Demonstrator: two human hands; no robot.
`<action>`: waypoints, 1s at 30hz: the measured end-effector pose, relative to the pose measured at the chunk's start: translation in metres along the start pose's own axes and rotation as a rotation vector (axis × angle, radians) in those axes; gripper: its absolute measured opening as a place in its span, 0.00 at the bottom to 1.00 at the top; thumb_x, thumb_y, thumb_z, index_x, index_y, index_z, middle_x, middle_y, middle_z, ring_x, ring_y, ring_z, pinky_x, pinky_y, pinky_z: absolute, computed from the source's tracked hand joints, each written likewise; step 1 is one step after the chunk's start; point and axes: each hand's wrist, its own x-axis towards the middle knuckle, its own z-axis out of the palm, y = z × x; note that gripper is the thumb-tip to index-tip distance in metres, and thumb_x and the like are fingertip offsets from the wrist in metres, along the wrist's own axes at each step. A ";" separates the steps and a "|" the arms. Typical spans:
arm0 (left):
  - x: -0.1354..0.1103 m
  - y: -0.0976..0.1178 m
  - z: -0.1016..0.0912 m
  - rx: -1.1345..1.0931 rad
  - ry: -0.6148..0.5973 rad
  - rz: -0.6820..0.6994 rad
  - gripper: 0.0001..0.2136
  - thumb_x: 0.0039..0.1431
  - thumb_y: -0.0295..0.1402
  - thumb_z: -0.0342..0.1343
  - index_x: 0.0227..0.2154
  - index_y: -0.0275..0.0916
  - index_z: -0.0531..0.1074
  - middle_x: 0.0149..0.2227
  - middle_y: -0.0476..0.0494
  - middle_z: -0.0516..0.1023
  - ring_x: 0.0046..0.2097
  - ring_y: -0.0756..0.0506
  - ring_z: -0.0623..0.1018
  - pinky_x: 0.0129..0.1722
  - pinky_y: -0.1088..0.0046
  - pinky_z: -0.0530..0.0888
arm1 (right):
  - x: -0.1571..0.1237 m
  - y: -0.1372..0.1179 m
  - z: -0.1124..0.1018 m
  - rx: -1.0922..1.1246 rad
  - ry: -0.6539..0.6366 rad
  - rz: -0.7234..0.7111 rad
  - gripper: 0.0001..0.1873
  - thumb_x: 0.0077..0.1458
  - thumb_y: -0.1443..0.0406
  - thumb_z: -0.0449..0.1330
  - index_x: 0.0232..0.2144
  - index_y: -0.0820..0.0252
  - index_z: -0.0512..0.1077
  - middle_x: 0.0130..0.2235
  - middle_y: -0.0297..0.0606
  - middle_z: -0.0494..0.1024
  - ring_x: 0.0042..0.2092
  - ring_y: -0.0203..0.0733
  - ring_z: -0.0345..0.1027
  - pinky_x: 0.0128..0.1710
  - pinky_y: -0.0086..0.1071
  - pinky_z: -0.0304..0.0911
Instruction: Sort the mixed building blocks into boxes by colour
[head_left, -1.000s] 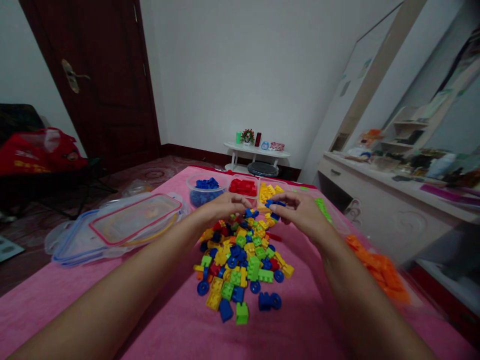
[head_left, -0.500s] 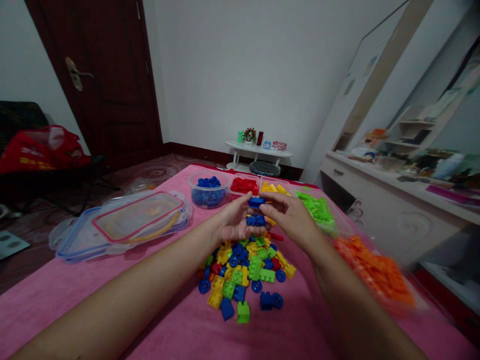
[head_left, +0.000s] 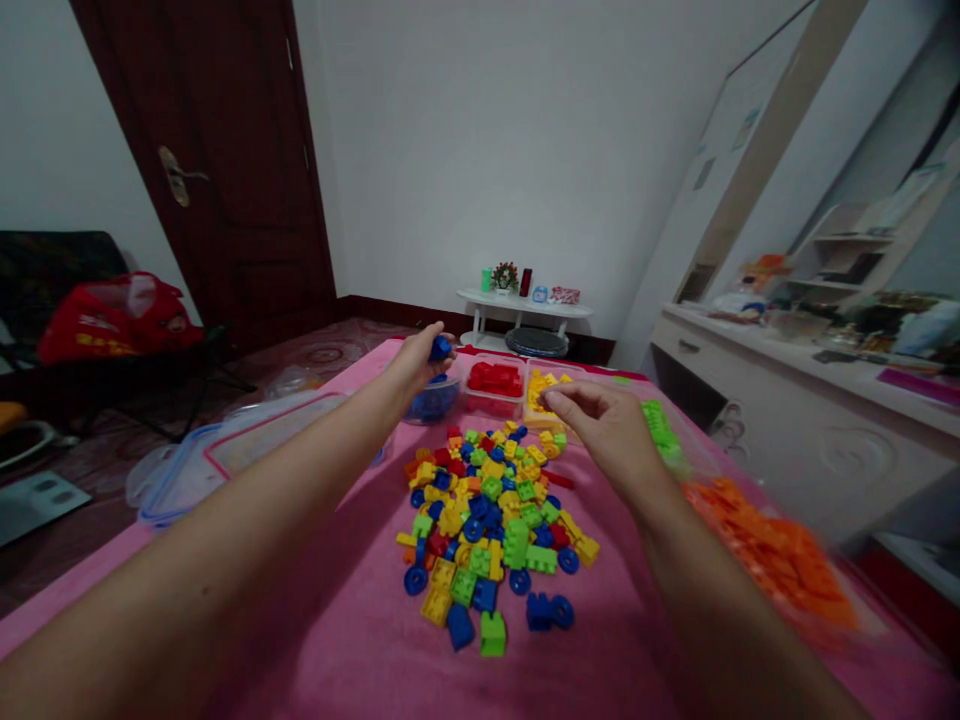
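Note:
My left hand (head_left: 427, 355) is closed round a blue toy brick (head_left: 441, 348), just above the round clear tub of blue bricks (head_left: 433, 402). My right hand (head_left: 600, 415) is raised at the near edge of the clear box of yellow bricks (head_left: 541, 392), thumb and fingers pinched together. Whatever lies in that pinch, if anything, is too small or hidden to make out. Below and between both hands spreads a loose pile of mixed bricks (head_left: 491, 487) in yellow, green, blue, red and orange, with blue wheels among them.
Between the blue and yellow tubs stands a box of red bricks (head_left: 495, 380). On the right are green bricks (head_left: 660, 432) and orange bricks (head_left: 772, 550) in clear containers. Stacked lids (head_left: 176, 485) lie at the left on the pink cloth (head_left: 337, 640), partly behind my left forearm.
My hands have parted. The left has moved left and away from me with blue bricks, to over the blue tub; the right has shifted slightly right. The pile is more exposed.

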 end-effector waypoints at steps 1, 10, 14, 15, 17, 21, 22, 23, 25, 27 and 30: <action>0.011 0.002 -0.004 0.132 0.063 0.085 0.11 0.56 0.36 0.52 0.26 0.33 0.71 0.21 0.46 0.72 0.23 0.53 0.71 0.23 0.80 0.69 | 0.000 0.001 -0.001 -0.012 0.002 -0.002 0.11 0.48 0.60 0.60 0.29 0.63 0.77 0.30 0.38 0.79 0.32 0.40 0.71 0.34 0.32 0.65; 0.011 -0.029 -0.002 0.793 -0.228 0.552 0.12 0.47 0.36 0.57 0.32 0.33 0.77 0.30 0.43 0.79 0.32 0.48 0.75 0.33 0.75 0.68 | 0.005 0.033 -0.002 -0.163 -0.096 0.027 0.10 0.50 0.62 0.58 0.29 0.62 0.76 0.31 0.39 0.79 0.33 0.40 0.72 0.34 0.32 0.64; -0.021 -0.053 0.011 1.150 -0.531 0.503 0.09 0.45 0.33 0.58 0.28 0.35 0.78 0.26 0.45 0.79 0.27 0.49 0.74 0.28 0.77 0.66 | 0.001 0.052 -0.003 -0.486 -0.261 0.097 0.08 0.46 0.68 0.59 0.29 0.60 0.77 0.31 0.38 0.79 0.33 0.39 0.71 0.33 0.29 0.61; -0.028 -0.058 0.011 1.243 -0.578 0.481 0.08 0.44 0.32 0.58 0.27 0.36 0.79 0.25 0.46 0.78 0.26 0.49 0.73 0.27 0.77 0.65 | 0.000 0.056 -0.003 -0.573 -0.326 0.124 0.08 0.44 0.69 0.59 0.28 0.59 0.77 0.31 0.37 0.79 0.33 0.39 0.71 0.31 0.28 0.60; -0.037 -0.068 0.009 1.346 -0.645 0.448 0.08 0.42 0.30 0.60 0.28 0.38 0.79 0.25 0.46 0.79 0.26 0.49 0.73 0.26 0.78 0.65 | -0.003 0.062 -0.004 -0.716 -0.471 0.179 0.08 0.42 0.70 0.60 0.27 0.58 0.77 0.29 0.36 0.79 0.31 0.38 0.69 0.29 0.28 0.56; -0.043 -0.078 0.003 1.367 -0.651 0.482 0.11 0.41 0.26 0.59 0.30 0.39 0.79 0.30 0.46 0.80 0.30 0.48 0.75 0.27 0.79 0.66 | -0.009 0.070 -0.001 -0.884 -0.609 0.230 0.11 0.38 0.70 0.62 0.30 0.57 0.77 0.31 0.36 0.77 0.31 0.38 0.68 0.27 0.27 0.53; -0.044 -0.079 0.002 1.377 -0.637 0.499 0.11 0.41 0.26 0.58 0.30 0.39 0.79 0.30 0.46 0.80 0.30 0.48 0.76 0.28 0.79 0.66 | -0.010 0.071 0.000 -0.907 -0.613 0.229 0.12 0.38 0.70 0.62 0.31 0.57 0.76 0.32 0.36 0.77 0.32 0.38 0.68 0.27 0.27 0.52; -0.045 -0.080 0.002 1.388 -0.631 0.512 0.11 0.41 0.25 0.57 0.30 0.39 0.79 0.30 0.45 0.80 0.31 0.48 0.76 0.28 0.78 0.66 | -0.011 0.072 0.000 -0.921 -0.616 0.229 0.13 0.39 0.70 0.61 0.32 0.56 0.76 0.32 0.36 0.77 0.33 0.38 0.68 0.27 0.27 0.52; -0.046 -0.081 0.002 1.397 -0.643 0.515 0.12 0.41 0.24 0.56 0.31 0.38 0.79 0.30 0.45 0.80 0.31 0.47 0.76 0.29 0.78 0.67 | -0.011 0.074 0.001 -0.938 -0.626 0.245 0.12 0.40 0.70 0.60 0.32 0.56 0.76 0.32 0.36 0.77 0.32 0.37 0.67 0.27 0.27 0.51; -0.046 -0.080 0.002 1.370 -0.660 0.482 0.12 0.42 0.24 0.56 0.32 0.37 0.78 0.30 0.44 0.80 0.30 0.48 0.76 0.28 0.78 0.67 | -0.011 0.073 0.001 -0.942 -0.636 0.269 0.11 0.42 0.71 0.58 0.30 0.57 0.75 0.31 0.36 0.76 0.31 0.36 0.66 0.26 0.27 0.50; -0.043 -0.074 -0.002 1.281 -0.649 0.378 0.12 0.42 0.27 0.59 0.33 0.34 0.78 0.28 0.44 0.80 0.29 0.48 0.76 0.26 0.78 0.67 | -0.010 0.071 -0.002 -0.938 -0.650 0.300 0.10 0.42 0.72 0.57 0.29 0.57 0.75 0.30 0.36 0.75 0.29 0.35 0.65 0.25 0.26 0.49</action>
